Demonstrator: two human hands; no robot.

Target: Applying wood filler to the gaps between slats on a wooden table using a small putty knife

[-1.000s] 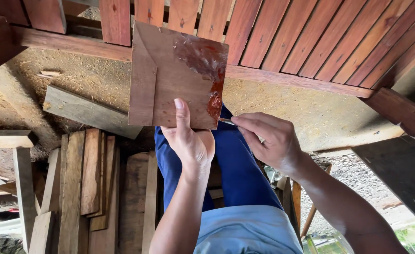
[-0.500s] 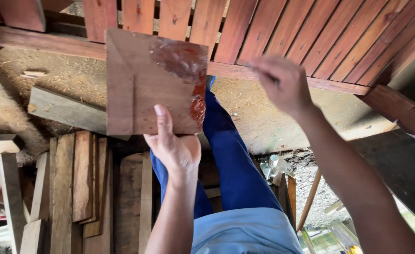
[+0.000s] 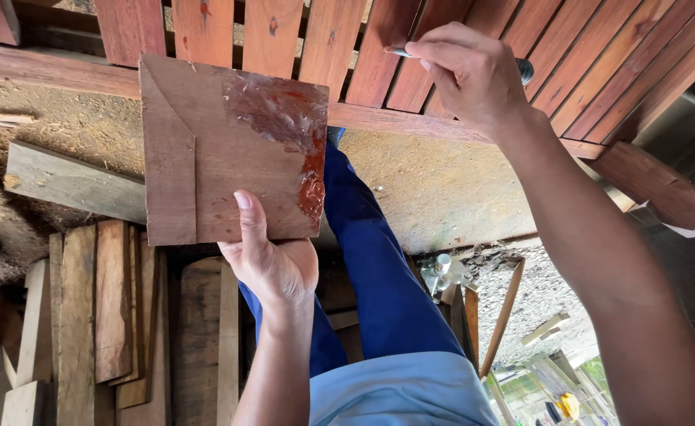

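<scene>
Closest in are the person's light blue shirt (image 3: 402,390) and dark blue trouser leg (image 3: 371,268), low in the middle. Just past them, the left hand (image 3: 272,260) grips the bottom edge of a flat, square brown wooden board (image 3: 221,150) — the thumb lies flat across its face and the other fingers are hidden behind it. The board is held up in the air, over the dirt. A patch of wet, shiny red-brown paint (image 3: 292,130) covers its top right corner and runs down the right edge.

The two hands are well apart. The right hand (image 3: 469,71) is up higher and farther out, fingers pinched tight around a thin tool with a dark handle (image 3: 525,69). The working end of the tool is hidden by the hand, so I cannot tell what kind it is.

To the left, loose grey and brown wood planks (image 3: 95,315) lie side by side on the ground. Farthest away, a row of reddish wooden slats (image 3: 284,35) crosses the top — the right hand is in front of them.
</scene>
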